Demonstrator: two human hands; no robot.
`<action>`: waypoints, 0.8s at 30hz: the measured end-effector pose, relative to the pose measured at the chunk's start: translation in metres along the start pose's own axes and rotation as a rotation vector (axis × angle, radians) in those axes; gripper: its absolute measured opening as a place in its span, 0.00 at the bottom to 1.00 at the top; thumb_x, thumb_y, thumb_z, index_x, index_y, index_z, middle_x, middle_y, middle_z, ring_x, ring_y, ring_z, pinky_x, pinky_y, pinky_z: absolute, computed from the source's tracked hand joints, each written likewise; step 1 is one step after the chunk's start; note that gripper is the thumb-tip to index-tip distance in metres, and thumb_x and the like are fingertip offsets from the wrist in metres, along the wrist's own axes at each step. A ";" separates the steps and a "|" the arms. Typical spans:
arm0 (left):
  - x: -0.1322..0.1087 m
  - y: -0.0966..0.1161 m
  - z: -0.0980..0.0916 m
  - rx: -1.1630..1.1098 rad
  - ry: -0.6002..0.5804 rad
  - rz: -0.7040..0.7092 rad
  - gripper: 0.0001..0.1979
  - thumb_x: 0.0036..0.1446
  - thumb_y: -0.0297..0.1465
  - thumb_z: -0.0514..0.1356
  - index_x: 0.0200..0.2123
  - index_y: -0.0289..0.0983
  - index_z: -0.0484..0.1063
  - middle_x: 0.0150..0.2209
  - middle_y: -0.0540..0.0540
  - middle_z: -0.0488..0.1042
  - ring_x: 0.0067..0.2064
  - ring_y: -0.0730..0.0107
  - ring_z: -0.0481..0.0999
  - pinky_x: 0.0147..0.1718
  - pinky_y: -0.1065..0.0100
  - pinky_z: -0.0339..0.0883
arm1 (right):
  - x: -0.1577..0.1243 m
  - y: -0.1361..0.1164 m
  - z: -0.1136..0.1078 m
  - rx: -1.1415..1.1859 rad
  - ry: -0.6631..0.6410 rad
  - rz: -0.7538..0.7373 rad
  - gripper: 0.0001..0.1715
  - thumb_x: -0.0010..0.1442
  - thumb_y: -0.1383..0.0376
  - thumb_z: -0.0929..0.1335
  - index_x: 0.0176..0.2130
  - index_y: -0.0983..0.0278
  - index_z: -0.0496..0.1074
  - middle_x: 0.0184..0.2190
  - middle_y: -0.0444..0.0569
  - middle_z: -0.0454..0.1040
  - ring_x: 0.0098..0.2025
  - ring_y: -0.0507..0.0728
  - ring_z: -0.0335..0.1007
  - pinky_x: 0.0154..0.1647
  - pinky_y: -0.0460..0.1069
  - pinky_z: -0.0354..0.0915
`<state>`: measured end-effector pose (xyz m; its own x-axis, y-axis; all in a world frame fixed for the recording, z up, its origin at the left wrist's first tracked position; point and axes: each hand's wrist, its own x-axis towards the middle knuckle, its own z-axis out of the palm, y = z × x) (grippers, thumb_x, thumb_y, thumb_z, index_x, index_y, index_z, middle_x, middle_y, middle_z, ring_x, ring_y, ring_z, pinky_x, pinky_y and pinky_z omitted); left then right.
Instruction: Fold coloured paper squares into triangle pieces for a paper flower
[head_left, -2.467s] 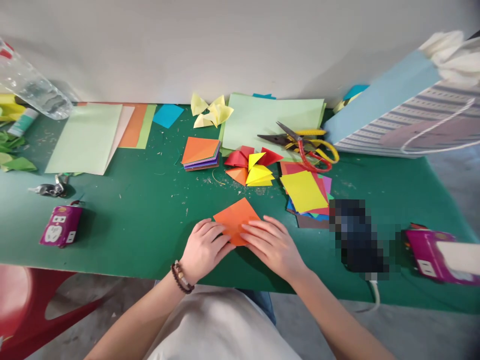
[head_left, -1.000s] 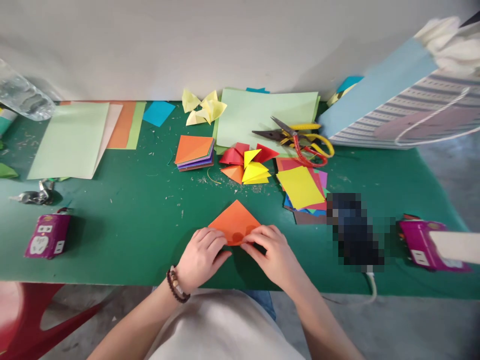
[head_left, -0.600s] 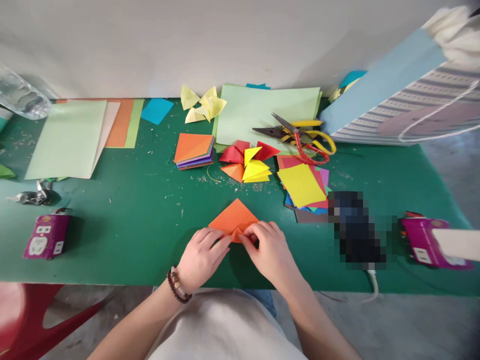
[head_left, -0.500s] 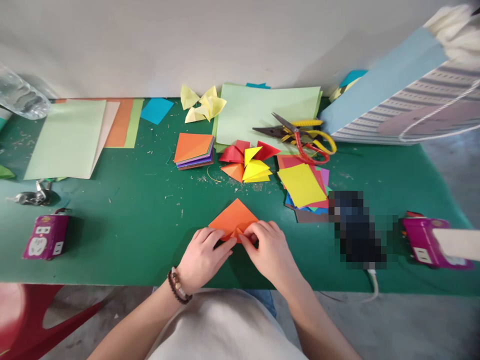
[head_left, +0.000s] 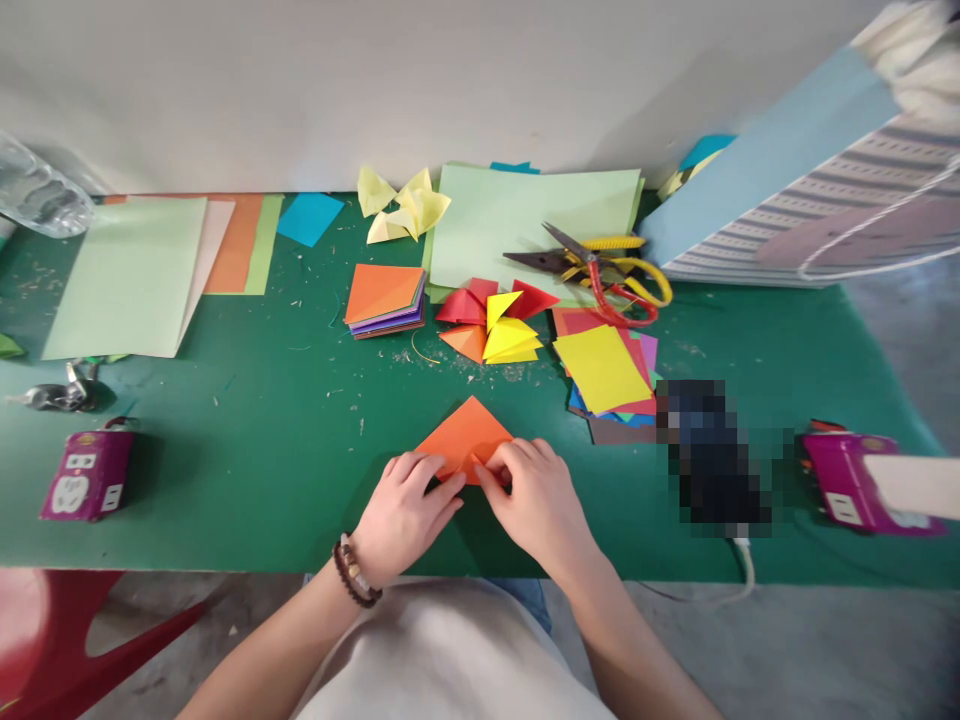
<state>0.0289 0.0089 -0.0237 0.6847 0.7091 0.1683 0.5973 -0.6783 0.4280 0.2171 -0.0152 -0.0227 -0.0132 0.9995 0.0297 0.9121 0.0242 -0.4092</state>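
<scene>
An orange sheet of paper [head_left: 471,432] lies on the green table with one corner pointing away from me. My left hand [head_left: 409,512] pinches its near left edge, thumb and fingers pressed close to the middle. My right hand [head_left: 534,500] grips the near right side, thumb tip beside the left thumb. Between the thumbs the paper is folded over; my fingers hide most of its lower part. Just beyond it sit folded yellow paper pieces [head_left: 511,342], folded red pieces [head_left: 466,305] and a folded orange piece [head_left: 465,342].
A stack of coloured squares [head_left: 384,297] stands behind my left hand. To the right are loose coloured sheets [head_left: 604,368], scissors [head_left: 634,305], a blurred dark device [head_left: 712,455] and a purple box [head_left: 855,485]. Another purple box [head_left: 88,475] sits left. A paper bag [head_left: 780,180] stands back right.
The raised fold between my thumbs now looks flatter, pressed down against the orange paper. Both hands stay in nearly the same place; the view has shifted slightly.
</scene>
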 end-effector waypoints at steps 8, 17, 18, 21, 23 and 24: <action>0.003 0.000 -0.003 0.000 0.017 0.004 0.10 0.61 0.30 0.57 0.45 0.39 0.74 0.48 0.40 0.69 0.49 0.56 0.67 0.44 0.53 0.71 | 0.001 0.001 0.000 -0.006 0.007 -0.014 0.15 0.62 0.61 0.64 0.25 0.60 0.60 0.25 0.48 0.69 0.31 0.58 0.61 0.30 0.52 0.53; -0.001 -0.004 -0.010 -0.014 -0.055 0.066 0.14 0.60 0.30 0.59 0.50 0.37 0.72 0.52 0.38 0.69 0.53 0.53 0.67 0.49 0.51 0.70 | 0.003 0.003 -0.001 -0.044 -0.051 -0.015 0.13 0.61 0.63 0.66 0.26 0.60 0.60 0.26 0.48 0.70 0.32 0.59 0.62 0.30 0.52 0.52; -0.003 -0.007 -0.012 -0.052 -0.055 0.084 0.14 0.60 0.30 0.59 0.49 0.37 0.72 0.53 0.38 0.69 0.53 0.54 0.67 0.50 0.52 0.70 | 0.003 0.003 -0.001 -0.045 -0.060 -0.014 0.13 0.60 0.63 0.66 0.26 0.60 0.60 0.26 0.48 0.70 0.32 0.59 0.62 0.30 0.52 0.52; -0.005 -0.019 -0.021 -0.194 0.048 0.037 0.07 0.61 0.27 0.57 0.39 0.37 0.75 0.51 0.41 0.71 0.51 0.62 0.71 0.50 0.59 0.70 | 0.003 0.004 0.000 -0.050 -0.070 -0.005 0.13 0.61 0.62 0.65 0.26 0.60 0.60 0.26 0.48 0.70 0.32 0.59 0.62 0.30 0.52 0.53; -0.003 -0.027 -0.028 -0.207 0.172 -0.069 0.06 0.61 0.26 0.57 0.35 0.37 0.74 0.48 0.42 0.74 0.48 0.64 0.74 0.48 0.61 0.71 | 0.003 0.004 0.001 -0.053 -0.070 -0.001 0.13 0.61 0.61 0.65 0.26 0.60 0.60 0.26 0.48 0.70 0.32 0.59 0.62 0.30 0.52 0.53; -0.001 -0.029 -0.030 -0.200 0.191 -0.080 0.06 0.61 0.26 0.57 0.35 0.37 0.74 0.47 0.42 0.74 0.48 0.65 0.74 0.48 0.61 0.71 | 0.003 0.004 0.001 -0.053 -0.070 -0.002 0.13 0.62 0.61 0.64 0.26 0.60 0.60 0.26 0.48 0.69 0.32 0.59 0.62 0.30 0.52 0.53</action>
<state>-0.0021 0.0335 -0.0096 0.5360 0.7952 0.2835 0.5391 -0.5808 0.6099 0.2208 -0.0124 -0.0252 -0.0421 0.9985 -0.0342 0.9324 0.0269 -0.3603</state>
